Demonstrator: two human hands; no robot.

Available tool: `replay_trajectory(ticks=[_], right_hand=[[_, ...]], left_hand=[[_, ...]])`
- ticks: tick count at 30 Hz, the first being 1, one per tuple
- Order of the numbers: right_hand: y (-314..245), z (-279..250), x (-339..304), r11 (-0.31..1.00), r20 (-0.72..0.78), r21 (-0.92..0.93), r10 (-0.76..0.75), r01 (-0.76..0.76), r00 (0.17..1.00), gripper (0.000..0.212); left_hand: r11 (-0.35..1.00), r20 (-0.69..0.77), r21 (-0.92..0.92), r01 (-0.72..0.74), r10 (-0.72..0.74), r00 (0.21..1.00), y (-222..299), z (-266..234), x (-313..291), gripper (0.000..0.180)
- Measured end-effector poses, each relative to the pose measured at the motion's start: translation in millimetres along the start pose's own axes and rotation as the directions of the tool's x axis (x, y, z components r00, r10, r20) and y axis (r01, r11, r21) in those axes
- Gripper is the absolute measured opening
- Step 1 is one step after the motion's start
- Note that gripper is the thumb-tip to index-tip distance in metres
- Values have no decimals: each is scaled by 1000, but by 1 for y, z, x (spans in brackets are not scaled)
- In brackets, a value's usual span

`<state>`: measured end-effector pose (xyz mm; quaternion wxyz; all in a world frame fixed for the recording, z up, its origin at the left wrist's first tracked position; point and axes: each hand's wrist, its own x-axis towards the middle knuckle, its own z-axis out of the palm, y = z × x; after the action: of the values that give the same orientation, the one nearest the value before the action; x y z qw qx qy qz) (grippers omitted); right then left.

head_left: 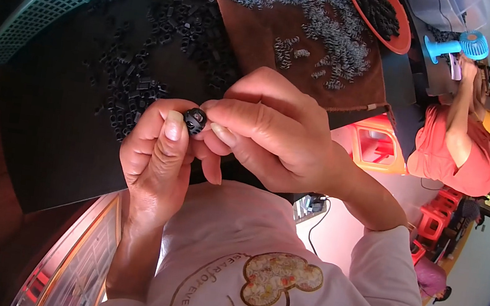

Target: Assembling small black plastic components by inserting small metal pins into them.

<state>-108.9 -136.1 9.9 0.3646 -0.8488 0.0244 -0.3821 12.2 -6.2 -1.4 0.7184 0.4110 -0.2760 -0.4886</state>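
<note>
Between the thumb and fingers of my left hand (160, 157) is a small round black plastic part (195, 120) with holes in its face. My right hand (273, 132) is closed in a pinch at the right edge of this part, its index fingertip against it. Whatever lies between the right fingertips is hidden. Beyond my left hand, many loose small black plastic pieces (135, 84) are strewn over the dark table (46, 144). A heap of small metal coil springs (342, 41) covers part of a brown cloth (254, 41) beyond my right hand.
A green perforated basket (59, 2) stands at the far left. An orange-red bowl of black parts (380, 15) is at the far right, with a blue handheld fan (460, 47) beyond it. A person in a red shirt (455, 151) sits to the right, near an orange stool (377, 145).
</note>
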Motion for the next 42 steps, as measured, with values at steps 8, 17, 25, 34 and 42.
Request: replay_trajectory(ticks=[8,17,25,34,42], right_hand=[[-7,-10,5,997,28,4,73,-73,997,32],[-8,-16,7,995,125,0,96,-96,988,32],[-8,-12,8,992,162,41,111,-119,981,25],[-12,-17,18,962,205,160,186,-220,961,11],[8,-12,44,914,207,21,392,-405,896,6]], left_hand=[[1000,18,-8,-5,5,1000,-1,-3,-2,38],[999,19,45,0,-1,1000,0,1,-2,36],[1000,-28,-2,-13,13,1000,2,5,-1,35],[1000,25,-7,17,-16,1000,0,-2,-4,24],[999,44,-23,38,-37,998,3,-6,-4,22]])
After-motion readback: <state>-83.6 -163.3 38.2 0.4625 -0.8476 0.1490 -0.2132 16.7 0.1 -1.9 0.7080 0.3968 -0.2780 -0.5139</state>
